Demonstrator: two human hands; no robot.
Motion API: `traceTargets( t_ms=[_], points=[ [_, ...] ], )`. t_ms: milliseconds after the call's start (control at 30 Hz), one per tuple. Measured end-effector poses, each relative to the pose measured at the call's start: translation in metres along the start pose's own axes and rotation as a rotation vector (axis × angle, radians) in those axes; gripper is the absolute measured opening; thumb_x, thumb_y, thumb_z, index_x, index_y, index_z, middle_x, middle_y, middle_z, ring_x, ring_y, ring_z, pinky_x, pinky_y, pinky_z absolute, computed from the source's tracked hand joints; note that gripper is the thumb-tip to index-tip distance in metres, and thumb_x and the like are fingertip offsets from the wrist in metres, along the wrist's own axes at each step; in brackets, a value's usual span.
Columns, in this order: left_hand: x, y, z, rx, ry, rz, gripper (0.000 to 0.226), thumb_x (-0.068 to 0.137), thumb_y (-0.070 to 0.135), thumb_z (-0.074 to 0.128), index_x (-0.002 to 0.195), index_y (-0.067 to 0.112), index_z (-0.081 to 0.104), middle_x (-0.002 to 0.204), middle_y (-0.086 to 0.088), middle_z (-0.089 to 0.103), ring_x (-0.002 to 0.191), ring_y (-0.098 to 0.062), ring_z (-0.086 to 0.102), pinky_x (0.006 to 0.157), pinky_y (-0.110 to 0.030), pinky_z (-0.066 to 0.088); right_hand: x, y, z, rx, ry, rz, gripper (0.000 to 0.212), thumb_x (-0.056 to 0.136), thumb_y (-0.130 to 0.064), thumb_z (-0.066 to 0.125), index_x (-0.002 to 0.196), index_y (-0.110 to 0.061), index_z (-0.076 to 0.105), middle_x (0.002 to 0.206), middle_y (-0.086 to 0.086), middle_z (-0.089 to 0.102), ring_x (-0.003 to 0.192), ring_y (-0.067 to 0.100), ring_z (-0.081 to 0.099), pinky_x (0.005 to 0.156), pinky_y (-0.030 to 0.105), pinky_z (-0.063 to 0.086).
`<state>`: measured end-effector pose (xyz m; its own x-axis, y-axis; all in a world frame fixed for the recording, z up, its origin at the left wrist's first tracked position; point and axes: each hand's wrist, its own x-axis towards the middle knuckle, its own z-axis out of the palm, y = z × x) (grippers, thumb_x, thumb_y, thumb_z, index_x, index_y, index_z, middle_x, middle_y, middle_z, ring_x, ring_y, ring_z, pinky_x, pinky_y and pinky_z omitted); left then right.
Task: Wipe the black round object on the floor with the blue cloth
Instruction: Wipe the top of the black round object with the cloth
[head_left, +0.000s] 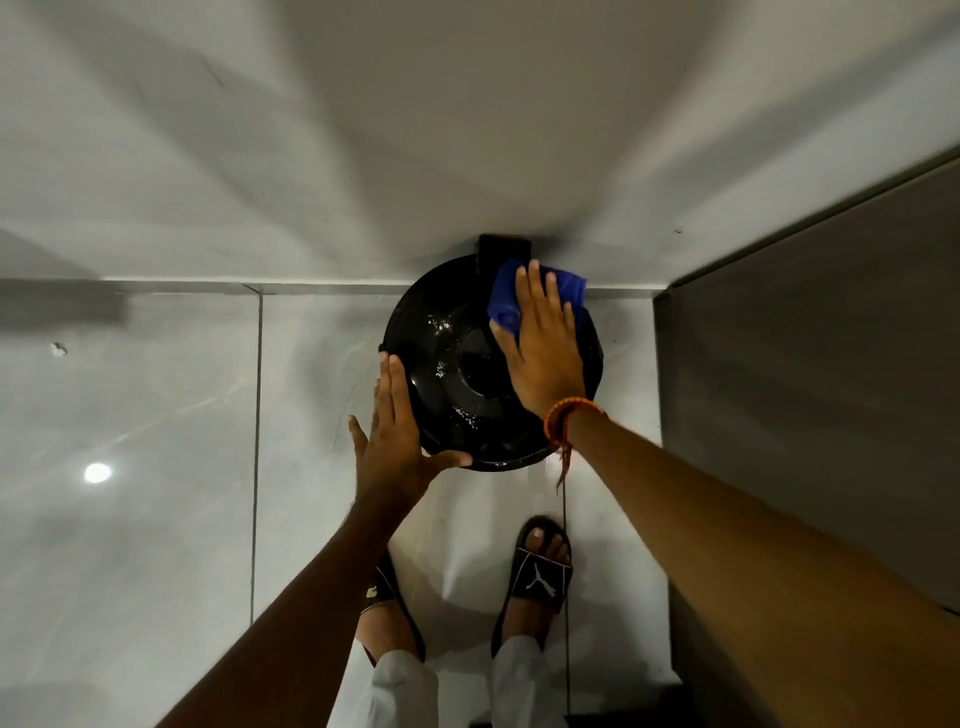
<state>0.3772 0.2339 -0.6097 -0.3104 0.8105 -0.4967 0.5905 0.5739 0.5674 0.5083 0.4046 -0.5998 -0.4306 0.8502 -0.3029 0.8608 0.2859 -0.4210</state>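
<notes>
Floor (156, 415): pale glossy tiles with thin grout lines, meeting a light wall at the far side; a round ceiling-light reflection shows on the left tile. Dark panel (831, 364): tall flat surface along the right edge, standing on the floor. Black round object (457, 364): shallow, dished, glossy, set on the floor against the wall base, a small black block behind its far rim; the hollow holds only scattered bright specks or droplets, which of the two cannot be told. Right hand (545, 353): fingers flat and spread, palm pressing the blue cloth (519, 296) onto the object's far right part, not clenched; orange thread band at the wrist. Left hand (395, 441): open, fingers straight along the object's near left rim, thumb lying on the near edge, bracing rather than gripping. Black slides (540, 571): on both feet, just near of the object, light trouser hems above
</notes>
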Motion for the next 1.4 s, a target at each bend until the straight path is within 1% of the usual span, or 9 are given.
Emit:
traceTargets(
  t_ms=[300,433,667,800,933,1000,1133,1267,1400],
  points=[
    [0.001,-0.001,0.002,0.000,-0.006,-0.028,0.142,0.056,0.082,0.060,0.159,0.020,-0.016,0.168,0.002,-0.019,0.156,-0.029,-0.005,0.117,-0.073,0.007,-0.136,-0.006,0.045,-0.033,-0.115,-0.101,0.066,0.100,-0.044,0.030,0.159,-0.019,0.013,0.168,-0.002,0.009,0.156,0.018,0.001,0.126,0.045,0.006],
    [0.001,-0.002,0.001,-0.005,-0.006,-0.020,0.146,0.051,0.088,0.057,0.159,0.020,-0.016,0.168,0.002,-0.020,0.157,-0.029,-0.005,0.117,-0.073,0.007,-0.103,0.000,0.032,-0.045,-0.146,-0.133,0.069,0.102,-0.042,0.036,0.159,-0.022,0.003,0.168,-0.004,0.001,0.155,0.015,-0.004,0.127,0.042,0.004],
    [0.003,-0.004,0.001,0.000,-0.007,-0.034,0.148,0.050,0.083,0.063,0.157,0.024,-0.022,0.167,0.005,-0.025,0.156,-0.029,-0.010,0.117,-0.073,0.004,0.011,-0.016,0.000,-0.068,-0.079,-0.082,0.067,0.105,-0.047,0.029,0.159,-0.017,0.002,0.169,0.002,-0.001,0.156,0.022,-0.004,0.126,0.046,0.002],
    [0.004,-0.005,0.003,-0.012,-0.014,-0.039,0.147,0.050,0.088,0.056,0.158,0.022,-0.018,0.168,0.003,-0.022,0.156,-0.029,-0.009,0.118,-0.072,0.003,-0.081,-0.007,0.027,-0.145,-0.165,-0.232,0.068,0.103,-0.043,0.037,0.159,-0.020,0.006,0.169,0.000,0.001,0.156,0.020,-0.003,0.126,0.049,0.007],
    [0.004,-0.005,0.003,-0.009,0.012,-0.037,0.137,0.067,0.061,0.079,0.159,0.020,-0.015,0.169,0.001,-0.018,0.156,-0.028,-0.007,0.117,-0.074,0.006,-0.155,0.002,0.057,-0.189,-0.200,-0.243,0.070,0.099,-0.041,0.041,0.159,-0.018,0.013,0.168,0.002,0.011,0.155,0.024,0.007,0.123,0.052,0.020],
    [0.004,-0.006,0.004,-0.010,0.026,-0.027,0.136,0.069,0.058,0.080,0.159,0.020,-0.014,0.169,0.001,-0.018,0.157,-0.028,-0.006,0.117,-0.073,0.006,-0.147,0.001,0.055,-0.205,-0.200,-0.266,0.070,0.099,-0.042,0.042,0.159,-0.018,0.014,0.167,0.002,0.012,0.155,0.024,0.009,0.123,0.051,0.021],
    [0.004,-0.009,0.003,0.002,0.015,-0.009,0.145,0.057,0.082,0.067,0.159,0.019,-0.016,0.169,0.001,-0.019,0.157,-0.027,-0.006,0.118,-0.072,0.005,-0.073,-0.019,0.037,-0.134,-0.178,-0.284,0.070,0.101,-0.046,0.035,0.159,-0.019,0.005,0.169,0.001,0.003,0.156,0.021,0.000,0.126,0.047,0.005],
    [0.003,-0.007,0.003,0.010,0.010,-0.006,0.149,0.057,0.074,0.077,0.158,0.020,-0.018,0.168,0.001,-0.022,0.156,-0.028,-0.009,0.117,-0.072,0.003,0.003,-0.047,0.022,-0.221,-0.125,-0.271,0.070,0.102,-0.048,0.030,0.159,-0.018,0.005,0.169,0.004,0.002,0.156,0.025,-0.001,0.126,0.050,0.006],
    [0.003,-0.006,0.003,0.014,-0.004,-0.022,0.145,0.056,0.081,0.066,0.158,0.020,-0.017,0.168,0.001,-0.020,0.156,-0.028,-0.009,0.118,-0.071,0.003,-0.034,-0.038,0.033,-0.279,-0.146,-0.337,0.068,0.102,-0.046,0.029,0.159,-0.017,0.006,0.169,0.005,0.004,0.156,0.026,0.000,0.125,0.052,0.010]
  ],
)
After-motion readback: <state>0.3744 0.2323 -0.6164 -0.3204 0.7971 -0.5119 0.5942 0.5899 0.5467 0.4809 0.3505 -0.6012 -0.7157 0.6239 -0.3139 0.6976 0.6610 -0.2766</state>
